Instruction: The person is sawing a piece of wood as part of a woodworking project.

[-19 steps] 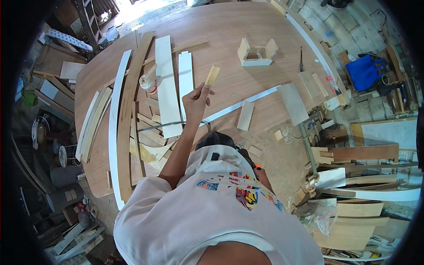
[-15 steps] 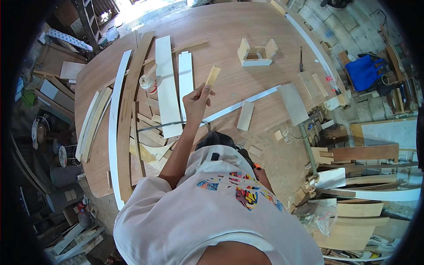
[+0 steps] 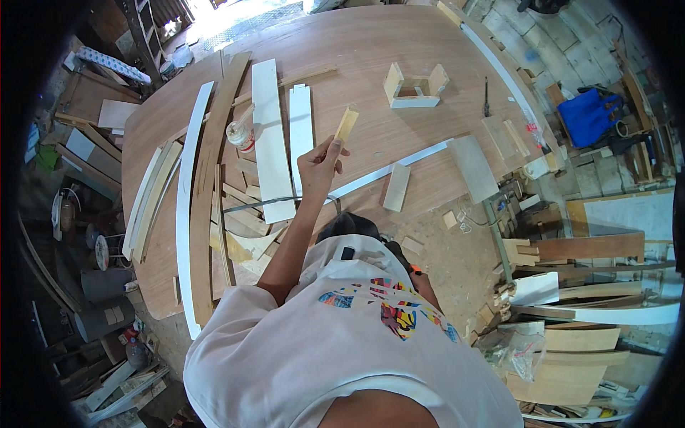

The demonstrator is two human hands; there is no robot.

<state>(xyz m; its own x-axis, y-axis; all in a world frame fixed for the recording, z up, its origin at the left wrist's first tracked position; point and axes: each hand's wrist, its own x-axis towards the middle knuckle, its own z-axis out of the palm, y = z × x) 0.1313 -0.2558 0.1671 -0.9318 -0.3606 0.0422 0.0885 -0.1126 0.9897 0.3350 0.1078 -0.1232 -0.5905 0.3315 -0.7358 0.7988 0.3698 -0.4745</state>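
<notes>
My left hand (image 3: 319, 165) is raised over the table, its thumb and fingers closed on the lower end of a short, pale wood strip (image 3: 347, 123). The strip points up and away, clear of the tabletop. Low beside my right hip, my right hand (image 3: 421, 278) is closed against a black thing with an orange part (image 3: 415, 268); my shirt and body hide most of it. Just left of my left hand lie a short white board (image 3: 300, 121) and a longer white board (image 3: 268, 135). A small open wooden frame (image 3: 415, 87) stands farther off to the right.
Long planks (image 3: 214, 178) and a plastic jar (image 3: 240, 135) lie on the left of the big wooden table (image 3: 371, 43). A white strip (image 3: 399, 170), a loose block (image 3: 395, 187) and a grey panel (image 3: 472, 167) lie near its front edge. Boards (image 3: 571, 357) are piled at right.
My left hand and the wood strip have shifted very slightly to the right; the strip is turned a little, showing a narrower face. My right hand stays in place.
</notes>
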